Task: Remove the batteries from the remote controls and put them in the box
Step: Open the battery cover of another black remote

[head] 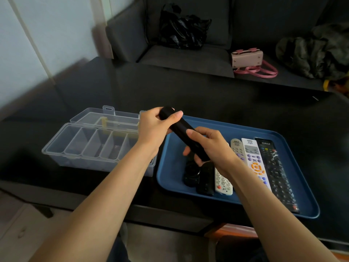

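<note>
I hold a black remote control point(181, 127) in the air above the blue tray point(294, 140). My left hand point(151, 127) grips its far end, thumb on top. My right hand point(211, 146) grips its near end. Its plain back faces up and I see no batteries. Several more remotes lie in the tray: two black ones point(198, 174), two white ones point(254, 161), a grey one point(237, 148) and a long black one point(276, 171). The clear plastic box point(79, 146) with several compartments stands open to the left of the tray.
The tray and box sit on a black table point(188, 87). Behind it is a dark sofa with a black plastic bag point(181, 29), a pink handbag point(247, 59) and a bundle of dark cloth point(317, 50). The table's near edge runs just under my forearms.
</note>
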Motion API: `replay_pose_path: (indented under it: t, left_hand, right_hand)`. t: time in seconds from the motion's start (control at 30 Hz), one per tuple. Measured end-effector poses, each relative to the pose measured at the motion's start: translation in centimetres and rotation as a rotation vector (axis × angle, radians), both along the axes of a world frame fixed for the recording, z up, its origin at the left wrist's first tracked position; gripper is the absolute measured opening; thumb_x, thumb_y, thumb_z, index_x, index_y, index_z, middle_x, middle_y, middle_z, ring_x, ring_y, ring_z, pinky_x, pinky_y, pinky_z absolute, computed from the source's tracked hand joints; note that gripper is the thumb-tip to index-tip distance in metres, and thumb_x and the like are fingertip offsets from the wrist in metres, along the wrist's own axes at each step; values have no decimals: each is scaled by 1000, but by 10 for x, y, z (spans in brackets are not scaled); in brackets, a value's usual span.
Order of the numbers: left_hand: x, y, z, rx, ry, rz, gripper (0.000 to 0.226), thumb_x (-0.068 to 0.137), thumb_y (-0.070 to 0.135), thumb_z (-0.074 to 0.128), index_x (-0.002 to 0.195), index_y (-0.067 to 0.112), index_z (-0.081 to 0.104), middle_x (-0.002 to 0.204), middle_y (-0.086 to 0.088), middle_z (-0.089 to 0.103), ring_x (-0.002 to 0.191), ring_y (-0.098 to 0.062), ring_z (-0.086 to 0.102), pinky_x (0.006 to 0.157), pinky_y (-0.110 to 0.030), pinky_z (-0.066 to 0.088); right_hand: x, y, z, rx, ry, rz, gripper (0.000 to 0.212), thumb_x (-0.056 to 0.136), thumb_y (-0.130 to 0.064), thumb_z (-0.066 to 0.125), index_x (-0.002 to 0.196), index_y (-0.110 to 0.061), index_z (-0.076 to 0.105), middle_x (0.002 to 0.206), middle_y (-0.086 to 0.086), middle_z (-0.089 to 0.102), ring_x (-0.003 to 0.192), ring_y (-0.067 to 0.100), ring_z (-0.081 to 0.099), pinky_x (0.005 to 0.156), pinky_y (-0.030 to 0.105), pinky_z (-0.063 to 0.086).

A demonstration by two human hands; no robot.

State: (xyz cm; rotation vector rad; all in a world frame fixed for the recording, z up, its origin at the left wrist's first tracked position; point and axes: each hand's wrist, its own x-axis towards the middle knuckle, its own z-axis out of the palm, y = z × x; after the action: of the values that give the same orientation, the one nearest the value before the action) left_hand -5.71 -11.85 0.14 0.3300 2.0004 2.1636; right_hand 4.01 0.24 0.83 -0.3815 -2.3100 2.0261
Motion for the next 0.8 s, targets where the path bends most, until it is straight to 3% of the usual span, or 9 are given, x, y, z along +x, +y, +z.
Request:
replay_pose_path:
  t: [0.13, 0.23, 0.33, 0.43, 0.57, 0.7, 0.8]
  left_hand:
    - [-2, -1, -5, -249, 249, 29, 33, 79, 39, 70, 104, 19, 65, 91, 0, 68, 88, -14, 64, 78, -28, 51]
    - [0, -1, -1, -263, 360, 66, 23, 81, 34, 69, 89, 12, 65, 78, -1, 65, 73, -12, 60, 68, -26, 47]
    - [-2, -1, 1, -268, 423, 177, 29, 81, 30, 69, 75, 3, 59, 61, -3, 56, 57, -14, 51, 56, -29, 40]
    - [-2, -2, 0, -348, 489, 207, 29, 80, 29, 69, 71, 4, 59, 62, -8, 63, 57, -21, 60, 56, -36, 45]
    - [2, 3, -13, -721, 752, 33, 21, 87, 24, 63, 84, 3, 67, 75, -11, 66, 68, -23, 59, 60, -28, 38]
    - [5, 8, -24, -982, 831, -242, 17, 91, 19, 54, 97, 11, 67, 92, -12, 64, 86, -30, 62, 72, -45, 50]
    - [7, 6, -23, -1169, 876, -285, 12, 88, 21, 57, 96, 17, 63, 90, -9, 64, 86, -31, 62, 66, -42, 52]
  right_hand:
    - [-2, 1, -1, -2, -59, -49, 25, 97, -33, 49, 100, -10, 58, 72, 10, 68, 41, 13, 48, 39, 23, 42]
    - [-3, 3, -2, -51, -116, -106, 31, 99, -38, 42, 104, -12, 57, 74, 10, 67, 44, 13, 48, 40, 23, 41]
    - [-4, 6, -5, -100, -156, -195, 30, 103, -31, 34, 106, -11, 56, 76, 12, 67, 44, 13, 48, 39, 23, 42]
    - [-4, 11, -8, -144, -159, -259, 27, 103, -25, 33, 111, -11, 54, 78, 13, 68, 45, 14, 50, 40, 22, 44]
    - [-3, 13, -6, -268, -151, -252, 26, 104, -24, 32, 112, -13, 54, 84, 14, 69, 49, 14, 58, 47, 25, 53]
    - [-4, 10, -3, -407, -134, -241, 23, 103, -18, 32, 108, -6, 51, 89, 20, 69, 64, 27, 67, 61, 35, 57]
    - [-4, 9, -3, -390, -144, -238, 27, 101, -14, 30, 108, 0, 52, 97, 20, 69, 67, 27, 66, 57, 34, 56]
